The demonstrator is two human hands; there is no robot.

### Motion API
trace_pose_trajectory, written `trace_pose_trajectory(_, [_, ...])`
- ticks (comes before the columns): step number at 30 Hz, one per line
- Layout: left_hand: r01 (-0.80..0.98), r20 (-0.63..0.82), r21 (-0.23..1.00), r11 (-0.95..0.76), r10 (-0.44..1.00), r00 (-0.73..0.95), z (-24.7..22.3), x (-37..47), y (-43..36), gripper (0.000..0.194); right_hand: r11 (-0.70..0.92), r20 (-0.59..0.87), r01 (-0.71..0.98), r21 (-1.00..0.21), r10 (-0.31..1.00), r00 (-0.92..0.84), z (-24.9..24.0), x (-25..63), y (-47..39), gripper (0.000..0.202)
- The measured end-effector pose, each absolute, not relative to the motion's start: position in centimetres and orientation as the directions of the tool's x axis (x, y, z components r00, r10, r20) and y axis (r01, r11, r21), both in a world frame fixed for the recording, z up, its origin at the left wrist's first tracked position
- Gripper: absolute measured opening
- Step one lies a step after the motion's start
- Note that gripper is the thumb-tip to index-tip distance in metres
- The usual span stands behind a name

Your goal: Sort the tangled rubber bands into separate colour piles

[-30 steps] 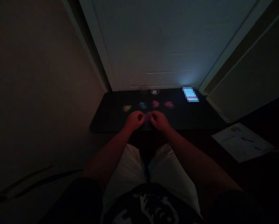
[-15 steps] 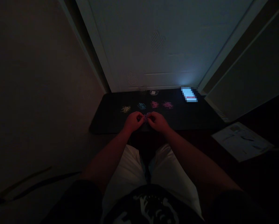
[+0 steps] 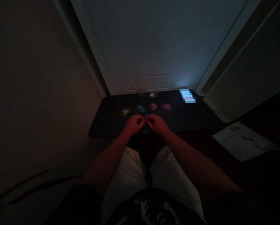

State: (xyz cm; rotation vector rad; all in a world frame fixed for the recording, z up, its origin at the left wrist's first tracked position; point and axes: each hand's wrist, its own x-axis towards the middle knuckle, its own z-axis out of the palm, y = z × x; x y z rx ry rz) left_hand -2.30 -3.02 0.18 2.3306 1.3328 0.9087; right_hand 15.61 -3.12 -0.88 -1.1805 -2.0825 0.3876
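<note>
My left hand (image 3: 134, 123) and my right hand (image 3: 156, 122) meet near the front edge of a low black table, thumbs and fingers pinched and the tips almost touching. Between and just behind the fingertips shows a small heap of thin purple sticks (image 3: 147, 116), partly covered by the hands. Both pinches close on this heap; in the dim light single sticks in them are hard to make out. Beyond the hands lie separate heaps of thin sticks: a pale yellow heap (image 3: 125, 111), a blue heap (image 3: 141, 108), a red-pink heap (image 3: 153, 106) and a magenta heap (image 3: 166, 107).
Along the back of the black table (image 3: 102, 125) sit a clear round container (image 3: 141, 91) and a small round dish (image 3: 152, 94) with a white label. A lit phone (image 3: 187, 95) is at the back right. Behind rises a white door (image 3: 172, 56); a pale sheet (image 3: 243, 142) lies lower right.
The view has shifted slightly, so the table sits a little lower and to the left. My hands stay pinched together at the purple heap, with the fingertips slightly closer.
</note>
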Motion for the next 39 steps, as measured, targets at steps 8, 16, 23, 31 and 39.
trace_pose_trajectory(8, [0.652,0.359,0.549,-0.523,0.852,0.381,0.39,-2.39,-3.27,0.015,0.548,0.445,0.614,-0.568,0.832,-0.330,-0.66,15.38,-3.41,0.004])
trace_pose_trajectory(16, [0.682,0.347,0.513,-0.521,0.853,0.391,0.20,-2.44,-3.00,0.017,0.552,0.458,0.620,-0.558,0.827,-0.325,-0.68,15.08,-3.43,0.005])
trace_pose_trajectory(23, [0.676,0.370,0.508,-0.534,0.844,0.388,0.38,-2.66,-3.21,0.018,0.543,0.443,0.636,-0.548,0.834,-0.330,-0.84,15.04,-3.30,0.006])
trace_pose_trajectory(31, [0.715,0.347,0.490,-0.499,0.864,0.365,0.05,-2.72,-2.94,0.017,0.538,0.429,0.636,-0.554,0.838,-0.336,-0.73,14.97,-3.28,0.005])
trace_pose_trajectory(39, [0.711,0.351,0.482,-0.512,0.856,0.379,0.03,-2.74,-2.97,0.013,0.490,0.412,0.643,-0.588,0.866,-0.284,-0.41,14.85,-3.43,0.003])
